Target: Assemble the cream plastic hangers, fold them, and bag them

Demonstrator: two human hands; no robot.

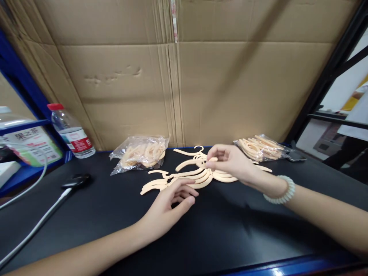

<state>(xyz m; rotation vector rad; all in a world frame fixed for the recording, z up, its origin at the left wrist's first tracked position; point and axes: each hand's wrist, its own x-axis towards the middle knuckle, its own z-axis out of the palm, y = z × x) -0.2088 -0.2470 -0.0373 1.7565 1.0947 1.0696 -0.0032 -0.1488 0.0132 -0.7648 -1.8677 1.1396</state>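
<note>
Several beige curved plastic pieces point(201, 178), hanger-shaped with hooks, lie in an overlapping pile on the black table point(230, 226). My left hand point(175, 201) rests at the pile's near left edge, fingers curved and apart, with nothing visible in it. Above the pile's middle, my right hand point(227, 163) pinches a small beige piece point(213, 159) between thumb and fingers; most of that piece is hidden. One loose hooked piece point(189, 152) lies at the back of the pile.
Clear bags of beige pieces sit at the back left point(140, 153) and back right point(260, 147). A phone point(296, 156) lies beside the right bag. At the left are a red-capped bottle point(71, 132) and a black device point(76, 181) with a white cable. Cardboard point(230, 76) stands behind.
</note>
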